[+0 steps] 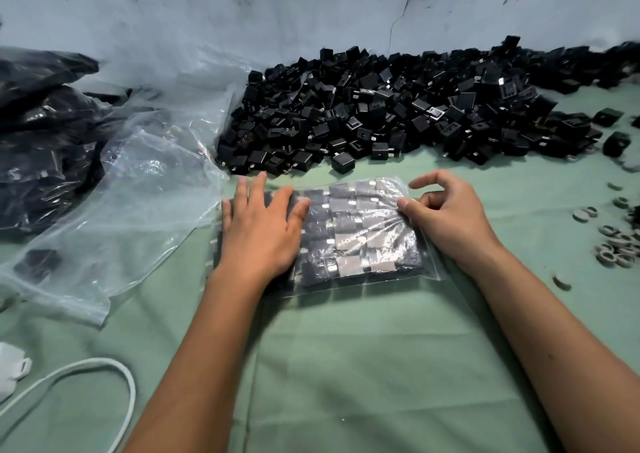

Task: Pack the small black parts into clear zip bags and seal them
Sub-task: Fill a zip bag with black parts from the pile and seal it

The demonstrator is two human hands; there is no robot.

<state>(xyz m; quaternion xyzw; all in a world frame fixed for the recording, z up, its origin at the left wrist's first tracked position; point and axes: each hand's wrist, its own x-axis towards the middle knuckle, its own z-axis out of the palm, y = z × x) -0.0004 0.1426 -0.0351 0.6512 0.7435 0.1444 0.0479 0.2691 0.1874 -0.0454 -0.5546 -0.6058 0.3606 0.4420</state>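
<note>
A clear zip bag (360, 234) filled with neat rows of small black parts lies flat on the green cloth-covered surface (346, 366), in the middle of the scene. The left hand (259, 230) rests on the bag's left part, palm down, fingers straight and spread wide. The right hand (446, 217) is at the bag's right edge, thumb and curled fingers pinching the plastic there, index finger lifted above it. Just beyond the bag, a large heap of loose black parts (398, 113) runs along the far side against the pale wall (242, 12). To the left lie empty clear bags (138, 192), and farther left a stack of filled bags (38, 133). Small grey rings (616, 251) are scattered at the right edge. A white cable (86, 369) curls at the near left.
</note>
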